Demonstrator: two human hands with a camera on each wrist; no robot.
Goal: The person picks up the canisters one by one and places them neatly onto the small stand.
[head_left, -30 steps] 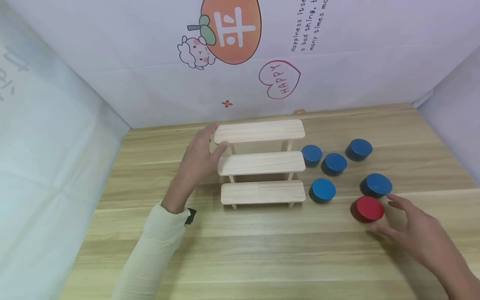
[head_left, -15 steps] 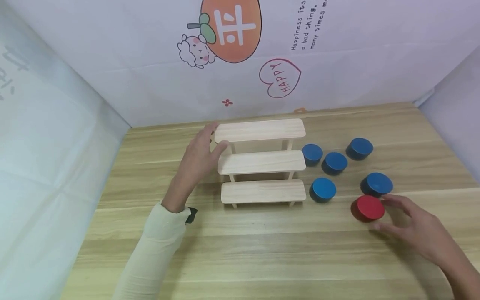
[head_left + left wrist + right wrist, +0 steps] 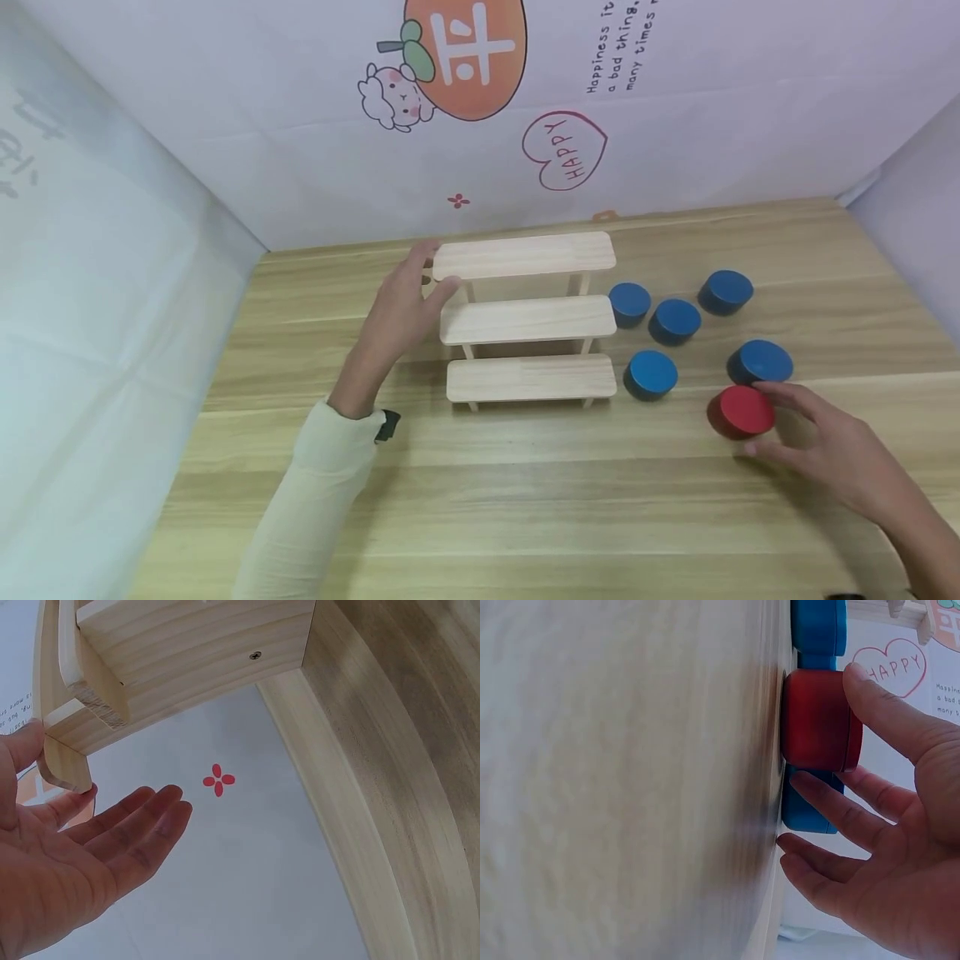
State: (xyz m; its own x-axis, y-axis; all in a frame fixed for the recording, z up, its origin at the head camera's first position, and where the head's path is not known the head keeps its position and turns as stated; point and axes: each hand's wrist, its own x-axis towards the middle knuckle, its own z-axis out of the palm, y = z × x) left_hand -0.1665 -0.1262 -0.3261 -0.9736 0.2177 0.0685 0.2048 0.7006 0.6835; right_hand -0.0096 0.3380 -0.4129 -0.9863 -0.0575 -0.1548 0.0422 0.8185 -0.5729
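Note:
In the head view, my left hand is at the left end of a three-tier wooden stand. The left wrist view shows the thumb and index finger pinching the rounded end of a shelf board, the other fingers extended free. My right hand reaches around a red round tin on the table, the index finger at its far side and the thumb just off the near side. From the right wrist, the tin's side lies between thumb and spread fingers; firm contact cannot be made out.
Directly behind the red tin stands a blue tin. Several more blue tins, among them a lighter one, stand between it and the wooden stand. A printed white cloth hangs behind the wood-grain table.
My right hand has moved slightly closer around the red tin, with its index finger now at the tin's far edge. The left hand stays at the stand. The head view has tilted slightly.

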